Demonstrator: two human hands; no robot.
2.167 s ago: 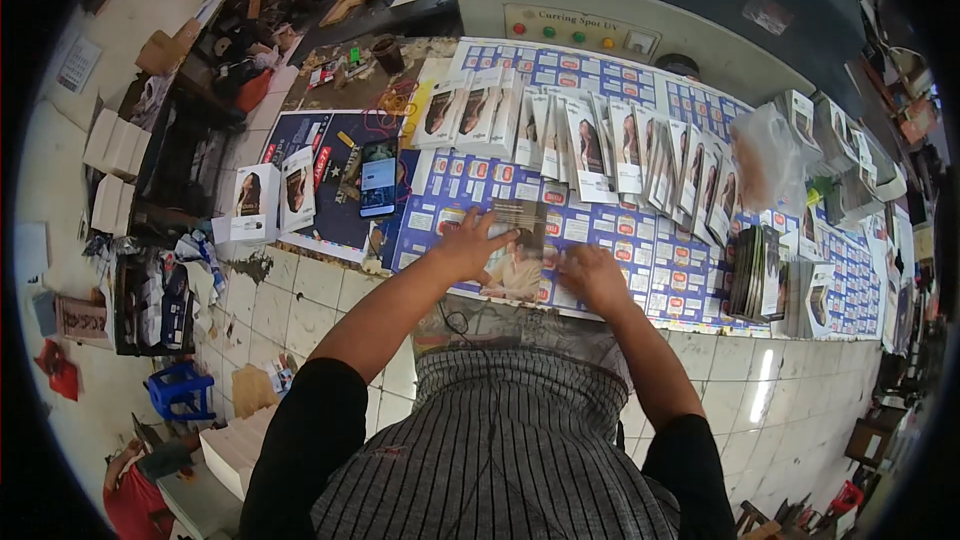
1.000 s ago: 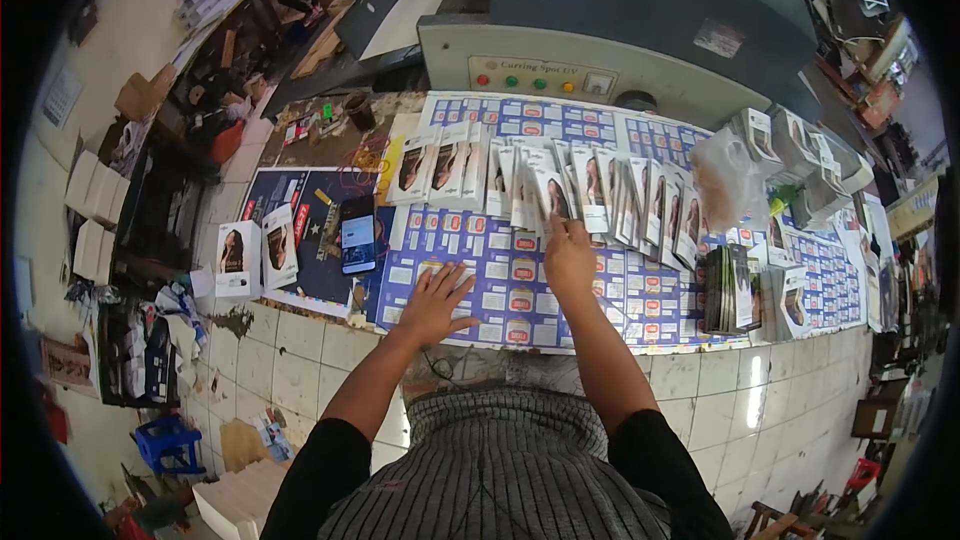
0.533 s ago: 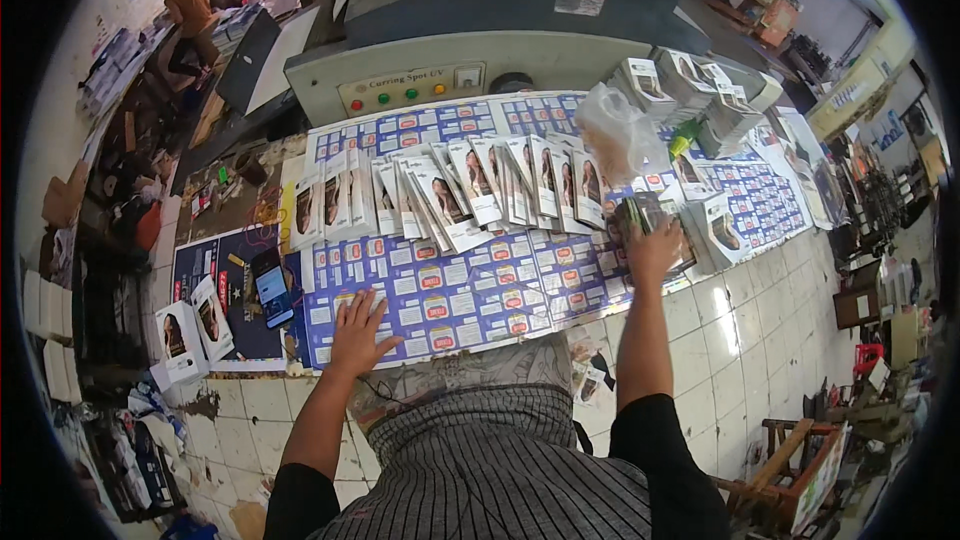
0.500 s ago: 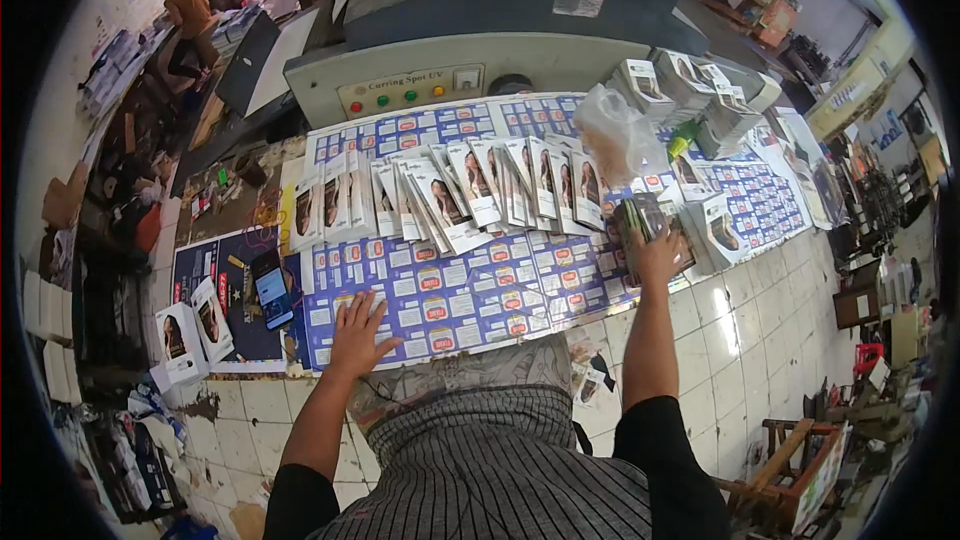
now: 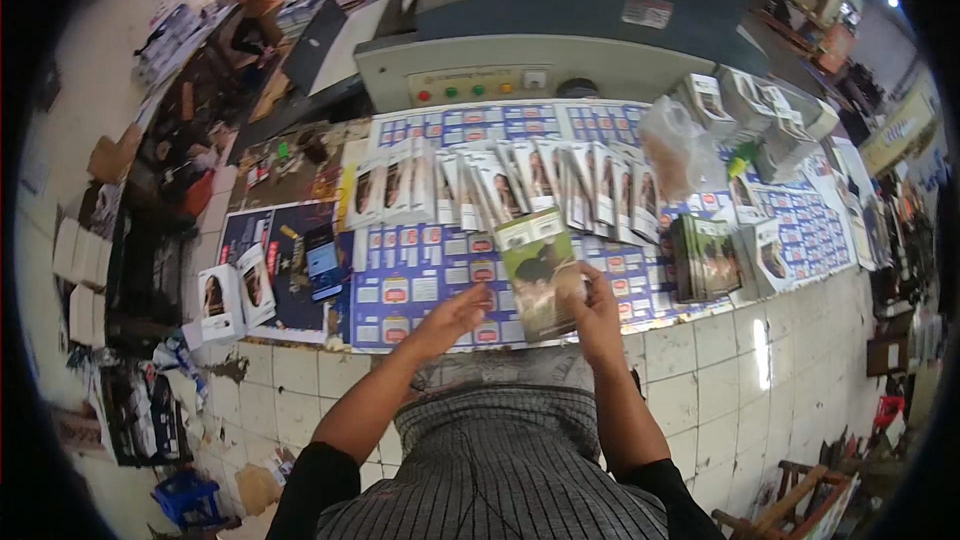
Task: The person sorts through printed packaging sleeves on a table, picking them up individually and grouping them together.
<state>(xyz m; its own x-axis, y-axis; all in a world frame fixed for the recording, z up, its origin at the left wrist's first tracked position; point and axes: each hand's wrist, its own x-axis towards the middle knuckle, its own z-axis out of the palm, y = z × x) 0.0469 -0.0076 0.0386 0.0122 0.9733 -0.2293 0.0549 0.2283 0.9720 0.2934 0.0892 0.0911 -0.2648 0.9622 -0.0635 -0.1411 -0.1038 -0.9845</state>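
A green printed card, folded or flat I cannot tell, with pictures [image 5: 535,265] is gripped along its right edge by my right hand [image 5: 592,305]. It is held tilted over the table, in front of a row of white printed packs [image 5: 490,190]. My left hand [image 5: 455,318] hovers just left of the card, fingers apart and apparently holding nothing. To the right of my right hand lies a stack of similar green printed cards [image 5: 708,258]. A white pack [image 5: 768,258] stands against that stack's right side.
Blue-and-white printed sheets [image 5: 430,285] cover the table. A clear plastic bag [image 5: 680,145] and stacked white packs [image 5: 790,145] sit at the back right. A phone [image 5: 323,270] and two white packs [image 5: 222,302] lie left. Behind stands a grey machine [image 5: 480,65]; far left, another person [image 5: 255,0].
My right hand has brought a green card from the stack at the right to the middle. My left hand has lifted off the table and moved toward the card. The whole view has shifted.
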